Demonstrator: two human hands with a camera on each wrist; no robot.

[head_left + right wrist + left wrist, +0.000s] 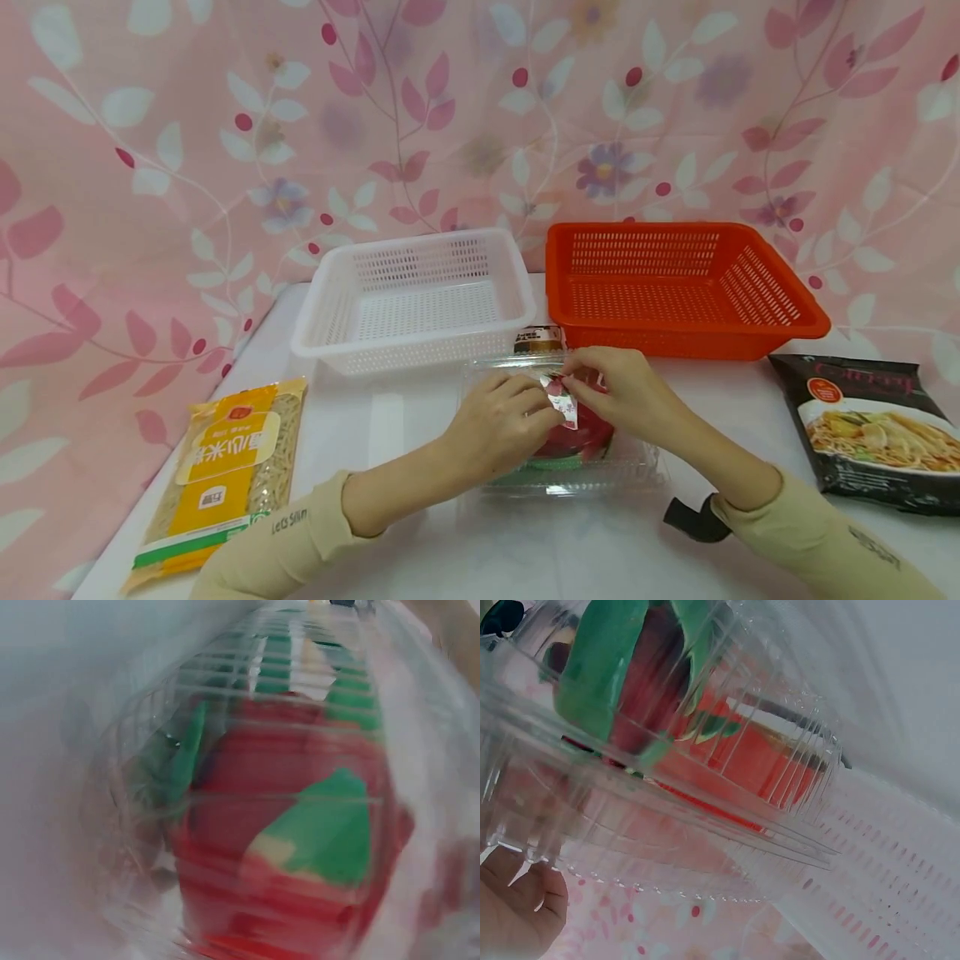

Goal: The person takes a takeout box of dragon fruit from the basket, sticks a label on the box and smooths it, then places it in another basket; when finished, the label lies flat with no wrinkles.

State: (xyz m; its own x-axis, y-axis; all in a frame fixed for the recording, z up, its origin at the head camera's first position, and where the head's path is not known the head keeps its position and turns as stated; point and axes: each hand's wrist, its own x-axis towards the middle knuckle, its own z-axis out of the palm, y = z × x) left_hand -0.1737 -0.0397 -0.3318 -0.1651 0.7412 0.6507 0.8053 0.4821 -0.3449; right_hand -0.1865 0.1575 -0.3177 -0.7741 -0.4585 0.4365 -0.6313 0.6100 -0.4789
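In the head view a clear plastic clamshell box [641, 475] lies on the table with a red dragon fruit [595, 437] inside it. A white label [564, 410] sits on top of the lid. My right hand [626, 393] pinches the label's upper edge between thumb and forefinger. My left hand [498, 429] rests on the lid with bent fingers touching the label; its thumb is hidden. The left wrist view shows the box side close up, with green and dark red fruit scales [604, 667] behind it. Blurred in the right wrist view, the fruit [255, 772] fills the box.
Behind the box stand a white basket [420, 343] and a red basket [675, 333]. Part of a small dark package [538, 337] shows between them. A yellow noodle bag [225, 475] lies left, a black noodle bag [862, 467] right. A black strap [696, 521] lies by the right sleeve.
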